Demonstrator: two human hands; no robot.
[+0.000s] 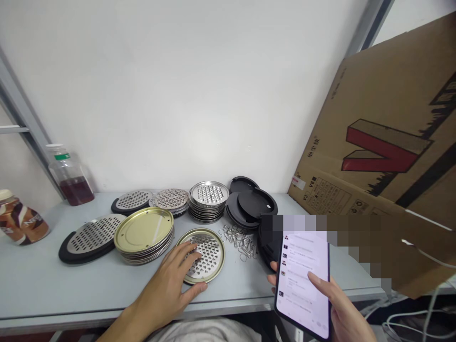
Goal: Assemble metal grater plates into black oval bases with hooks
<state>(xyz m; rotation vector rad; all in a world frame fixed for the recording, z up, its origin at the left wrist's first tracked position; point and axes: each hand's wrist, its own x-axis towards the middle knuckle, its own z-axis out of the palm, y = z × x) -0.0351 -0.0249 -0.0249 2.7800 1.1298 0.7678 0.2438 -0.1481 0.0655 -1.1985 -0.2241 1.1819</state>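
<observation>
My left hand (174, 277) rests over a round metal grater disc (208, 259) with a gold rim. Its fingers are spread across the perforated face, and the thumb lies along the near edge. In my right hand (344, 304) is a smartphone (302, 285) with a lit screen showing a chat list, the thumb over the screen. Left of the disc stands a stack of gold-coloured round metal plates (146, 230). Small wire hooks (242, 241) lie in a loose heap to its right.
Behind are a stack of silver grater discs (209, 195), another grater stack (170, 199) and black round holders (254, 204). Black-rimmed graters (98, 235) lie left, near a Nescafé bottle (23, 218) and a clear bottle (71, 180). A cardboard box (377, 185) leans right, with white cables (409, 316) below.
</observation>
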